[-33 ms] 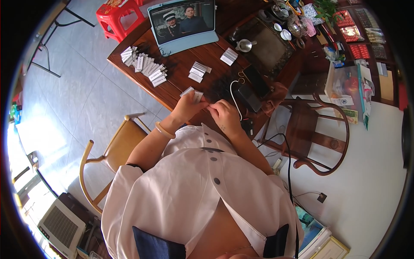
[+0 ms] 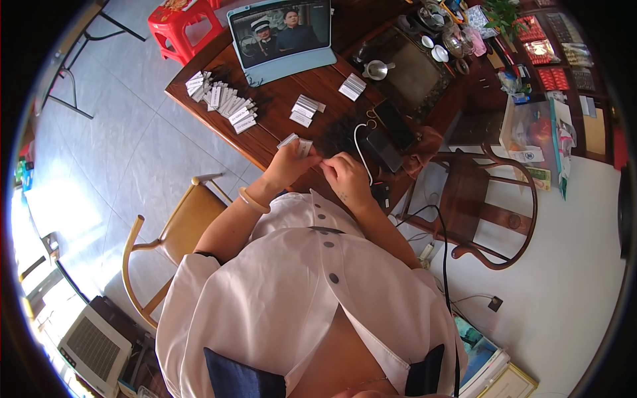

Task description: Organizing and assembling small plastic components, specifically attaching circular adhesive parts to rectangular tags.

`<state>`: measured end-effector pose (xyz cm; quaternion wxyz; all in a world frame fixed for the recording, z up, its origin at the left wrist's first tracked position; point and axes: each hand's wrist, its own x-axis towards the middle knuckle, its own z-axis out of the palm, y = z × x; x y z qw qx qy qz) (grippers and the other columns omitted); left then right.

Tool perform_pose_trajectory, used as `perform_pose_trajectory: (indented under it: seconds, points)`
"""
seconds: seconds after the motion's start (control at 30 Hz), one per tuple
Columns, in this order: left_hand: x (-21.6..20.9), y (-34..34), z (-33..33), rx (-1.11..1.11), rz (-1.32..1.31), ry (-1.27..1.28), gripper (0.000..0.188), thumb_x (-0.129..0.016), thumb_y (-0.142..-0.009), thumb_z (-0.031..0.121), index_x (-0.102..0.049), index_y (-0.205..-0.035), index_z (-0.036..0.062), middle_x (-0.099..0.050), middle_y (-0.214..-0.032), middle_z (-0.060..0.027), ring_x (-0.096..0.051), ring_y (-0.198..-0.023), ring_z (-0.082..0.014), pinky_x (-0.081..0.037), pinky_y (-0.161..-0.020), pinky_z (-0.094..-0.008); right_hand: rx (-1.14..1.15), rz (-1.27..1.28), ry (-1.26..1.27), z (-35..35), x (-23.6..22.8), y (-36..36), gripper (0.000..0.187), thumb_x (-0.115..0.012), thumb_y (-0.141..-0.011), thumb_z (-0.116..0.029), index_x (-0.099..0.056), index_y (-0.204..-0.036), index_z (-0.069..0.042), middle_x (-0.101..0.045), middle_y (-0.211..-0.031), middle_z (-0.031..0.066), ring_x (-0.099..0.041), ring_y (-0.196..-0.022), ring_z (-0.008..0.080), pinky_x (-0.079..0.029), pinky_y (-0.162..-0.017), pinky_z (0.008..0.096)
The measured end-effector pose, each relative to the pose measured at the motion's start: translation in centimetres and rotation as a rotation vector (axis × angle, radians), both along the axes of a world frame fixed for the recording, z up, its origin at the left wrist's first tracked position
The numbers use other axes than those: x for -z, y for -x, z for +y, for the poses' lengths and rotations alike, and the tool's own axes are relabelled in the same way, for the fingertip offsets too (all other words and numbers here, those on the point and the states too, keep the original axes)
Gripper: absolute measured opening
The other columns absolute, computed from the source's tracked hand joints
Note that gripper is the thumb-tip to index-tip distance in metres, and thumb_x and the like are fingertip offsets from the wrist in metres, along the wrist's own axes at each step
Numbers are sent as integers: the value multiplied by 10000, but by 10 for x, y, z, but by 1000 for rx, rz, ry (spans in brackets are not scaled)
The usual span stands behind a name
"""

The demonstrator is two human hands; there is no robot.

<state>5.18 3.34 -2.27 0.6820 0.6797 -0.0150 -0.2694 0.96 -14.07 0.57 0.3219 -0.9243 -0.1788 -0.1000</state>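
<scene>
My left hand (image 2: 290, 164) and my right hand (image 2: 346, 178) meet at the near edge of the dark wooden table, fingertips pinched together. Whatever small thing lies between the fingertips is too small to make out. Right by my left fingers is a white printed tag (image 2: 305, 147), with another partly behind the hand; I cannot tell if they are held or lying there. Just beyond my right hand spreads a tangle of fine black strings (image 2: 340, 134). Farther off lie a small stack of white tags (image 2: 306, 109), a second stack (image 2: 352, 87) and a long fanned row of tags (image 2: 222, 101) with black strings.
A tablet in a light blue case (image 2: 285, 40) stands at the back. Right of my hands are a black phone (image 2: 394, 124), a dark box-like device (image 2: 383, 150) and a white cable (image 2: 360, 149). A tea tray (image 2: 411, 73) with cups lies beyond. Chairs flank the table.
</scene>
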Motion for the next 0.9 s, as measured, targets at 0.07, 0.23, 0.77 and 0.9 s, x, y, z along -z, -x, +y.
perform_pose_trajectory:
  seconds: [0.07, 0.23, 0.77, 0.9]
  points:
    - [-1, 1, -1, -32, 30, 49, 141, -648, -883, 156, -573, -938, 50, -581, -804, 3, -522, -690, -61, -436, -587, -207, 64, -63, -39, 4, -11, -4, 131, -699, -776, -26, -636, -889, -41, -616, -770, 93, -621, -653, 265, -499, -560, 333]
    - [-6, 4, 0, 2, 107, 257, 196, -479, -986, 191, -565, -917, 28, -588, -791, -30, -517, -655, -89, -431, -610, -230, 50, -114, -40, 6, -21, -16, 119, -704, -776, -35, -625, -864, -46, -612, -746, 83, -619, -633, 251, -492, -532, 325]
    - [0, 14, -6, -57, -129, 90, 134, -522, -953, 109, -562, -949, -19, -615, -755, -73, -616, -689, -130, -505, -627, -275, 53, -209, 30, 22, -27, -28, 170, -702, -719, -38, -553, -783, -88, -566, -696, 58, -582, -540, 235, -456, -464, 329]
    - [-7, 17, -7, -68, -290, -13, 101, -531, -925, 71, -562, -970, -14, -622, -767, -118, -631, -685, -200, -505, -631, -306, 76, -187, 51, 22, -27, -27, 165, -694, -718, -47, -545, -774, -91, -565, -696, 59, -579, -539, 240, -452, -463, 336]
